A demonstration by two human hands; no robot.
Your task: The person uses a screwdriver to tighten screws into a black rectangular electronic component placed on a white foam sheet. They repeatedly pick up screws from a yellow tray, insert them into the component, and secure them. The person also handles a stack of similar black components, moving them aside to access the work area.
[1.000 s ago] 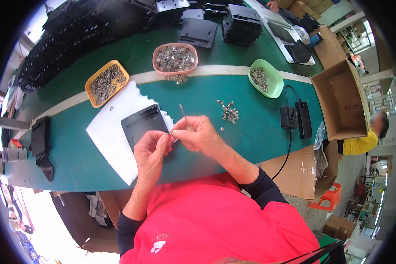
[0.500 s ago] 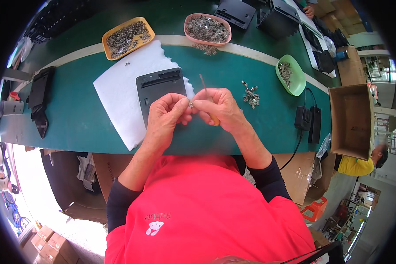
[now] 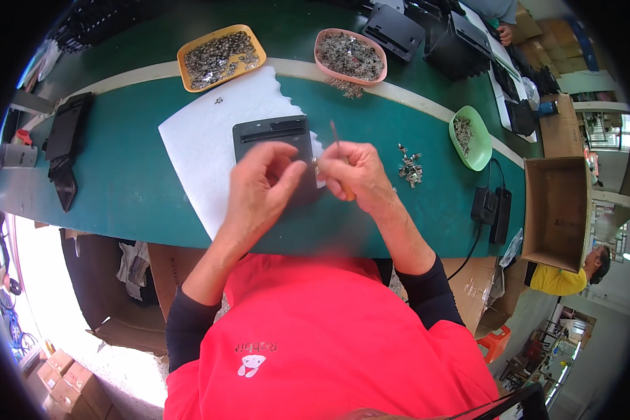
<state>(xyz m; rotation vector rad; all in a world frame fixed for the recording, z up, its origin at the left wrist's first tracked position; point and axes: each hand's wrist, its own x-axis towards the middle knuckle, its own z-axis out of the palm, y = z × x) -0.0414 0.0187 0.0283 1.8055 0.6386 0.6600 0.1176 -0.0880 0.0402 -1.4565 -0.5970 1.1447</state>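
Note:
My right hand grips a thin-shafted screwdriver with an orange handle, the shaft pointing away from me. At its thumb and fingertips is a small shiny metal piece, too small to make out clearly. My left hand is just to the left, thumb and curled fingers apart, nothing visible between them. Beneath the hands lies a black plastic panel with a slot along its far end, partly covered by my left hand. The panel rests over the edge of a white foam sheet.
A yellow tray, a pink tray and a green bowl hold small metal parts. A pile of metal clips lies right of my hands. Black adapters sit at the right edge, a black part at left.
My left hand has come away from the right hand's fingertips and its fingers have parted. The right hand keeps the screwdriver and small piece. The whole view has shifted slightly.

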